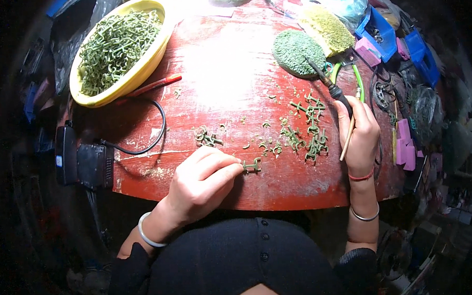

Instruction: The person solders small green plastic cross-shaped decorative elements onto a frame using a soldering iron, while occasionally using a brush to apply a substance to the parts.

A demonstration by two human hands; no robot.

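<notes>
My left hand (203, 182) pinches a small green branched piece (252, 166), which looks like wax, just above the red table near its front edge. My right hand (361, 135) is closed around the black handle of a soldering-iron-like tool (339, 94). Its metal tip points up and left and meets the round, bumpy green pad (293, 49). A thin wooden stick (347, 141) is also held in the right hand, slanting down below the fingers. Between my hands lie a cluster of joined green pieces (316, 139) and loose curved scraps (270, 146). More pieces (207, 136) lie beyond my left hand.
A yellow basin (109, 94) heaped with green pieces stands at the far left. Beside it lie a red pen-like tool (163, 82) and a black box (95, 165) with a cable. At right are a yellow sponge (328, 27), blue bins (380, 33) and pink blocks (404, 144).
</notes>
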